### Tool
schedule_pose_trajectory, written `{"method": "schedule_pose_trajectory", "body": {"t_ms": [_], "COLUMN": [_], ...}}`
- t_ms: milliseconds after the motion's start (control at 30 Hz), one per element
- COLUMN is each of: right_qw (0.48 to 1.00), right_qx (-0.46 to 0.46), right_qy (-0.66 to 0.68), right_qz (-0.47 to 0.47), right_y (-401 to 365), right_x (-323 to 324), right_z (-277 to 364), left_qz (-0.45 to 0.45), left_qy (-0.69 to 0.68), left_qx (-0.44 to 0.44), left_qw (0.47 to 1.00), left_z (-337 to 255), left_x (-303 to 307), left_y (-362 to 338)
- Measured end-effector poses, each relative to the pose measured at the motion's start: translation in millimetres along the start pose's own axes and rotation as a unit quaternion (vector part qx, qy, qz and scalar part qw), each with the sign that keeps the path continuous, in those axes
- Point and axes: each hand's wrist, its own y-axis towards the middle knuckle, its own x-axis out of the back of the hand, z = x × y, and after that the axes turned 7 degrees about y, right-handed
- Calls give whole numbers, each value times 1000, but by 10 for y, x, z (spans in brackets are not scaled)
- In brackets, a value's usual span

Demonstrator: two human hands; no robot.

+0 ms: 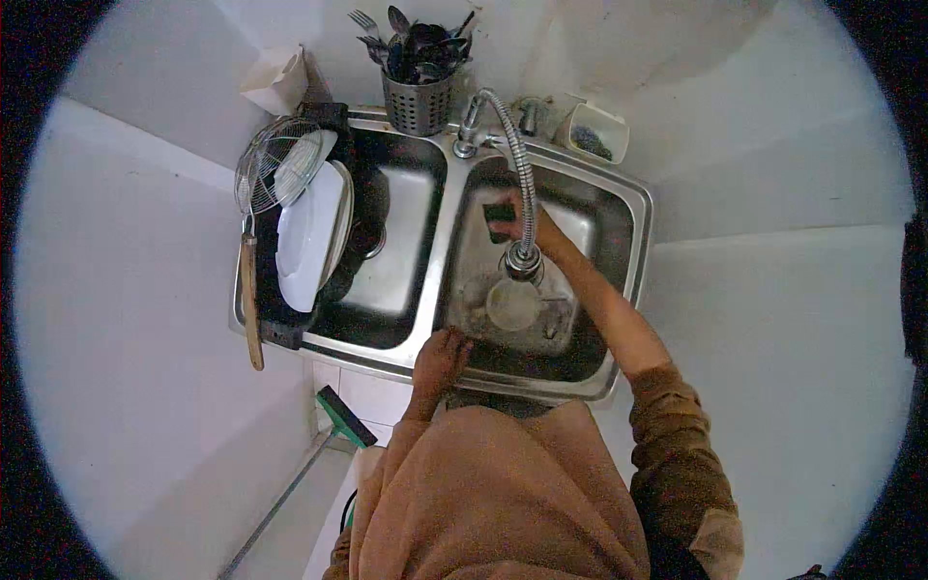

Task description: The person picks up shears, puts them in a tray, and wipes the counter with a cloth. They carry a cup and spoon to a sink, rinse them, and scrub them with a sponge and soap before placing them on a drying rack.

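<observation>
In the right basin (590, 222) of a steel double sink, my right hand (517, 215) is closed on a dark scouring pad (499, 220). The pad is against or just above the basin's back part; contact is hard to tell. My left hand (443, 360) rests at the front edge near the divider, its fingers curled over the rim and partly hidden. Below the flexible faucet's spout (523, 261), a pale round shape (512, 304) sits in the basin. Clear, glass-like outlines surround it, too blurred to name.
White plates (311, 237) stand on edge in the left basin's dark rack, with a wire strainer (249, 280) beside them. A perforated cutlery holder (418, 106) and a white container (597, 133) stand behind the sink. Lower left, a green brush (345, 418) has a long handle.
</observation>
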Motion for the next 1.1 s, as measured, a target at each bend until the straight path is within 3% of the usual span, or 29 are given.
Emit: {"method": "schedule_pose_trajectory", "body": {"t_ms": [100, 133, 233, 267, 300, 367, 400, 433, 500, 600, 633, 700, 733, 833, 900, 933, 1000, 1033, 1100], "right_qw": [995, 978, 975, 984, 984, 873, 903, 903, 861, 859, 860, 929, 936, 961, 968, 968, 945, 947, 974], "right_qx": [49, 60, 109, 132, 132, 311, 159, 159, 242, 292, 288, 251, 235, 161, 63, 62, 25, 21, -87], "right_qy": [-67, -191, -191, -108, -107, -341, -394, -393, -442, -405, -406, -257, -239, -151, -242, -241, -283, -279, -190], "right_qz": [58, 52, 28, -46, -45, -161, -68, -68, -73, -116, -115, -84, -111, -166, -34, -33, 162, 158, 89], "right_y": [355, 476, 641, 640, 687, 801, 894, 911, 907, 792, 765, 708, 604, 140, -199, -264, -410, -420, -358], "right_x": [-109, -172, -238, -292, -308, -337, -329, -361, -431, -502, -464, -338, -248, -160, -87, -44, 58, -26, -281], "right_z": [145, 188, 313, 348, 309, 194, 119, 17, -122, -225, -240, -227, -131, -712, -1152, -1056, -894, -1128, -1671], "left_qz": [15, 22, 14, 17, 21, -11, -41, -40, -2, -7, -4, 19, 23, -11, 48, 49, -25, -20, 9], "left_qy": [16, -8, -22, -7, 9, 6, 3, 3, -7, 8, 6, 18, 17, 7, 42, 42, -11, -10, 32], "left_qx": [33, 30, 34, 18, 2, -3, -9, -9, 5, 9, 8, 27, 25, -12, 29, 29, 4, 0, 2], "left_qw": [999, 999, 999, 1000, 1000, 1000, 999, 999, 1000, 1000, 1000, 999, 999, 1000, 998, 997, 1000, 1000, 999], "left_z": [-19, 4, -7, 0, 7, -10, -27, -45, -64, -95, -99, -33, -3, 41, -23, -66, -125, -98, -28], "left_x": [-8, -20, 6, 7, 12, 11, 19, 51, 134, 150, 106, -13, -51, -97, -30, 36, 162, 108, -32], "left_y": [32, 33, 10, 15, 21, 14, 13, 30, 61, 76, 59, 18, 3, 5, 24, 59, 104, 84, 38]}}
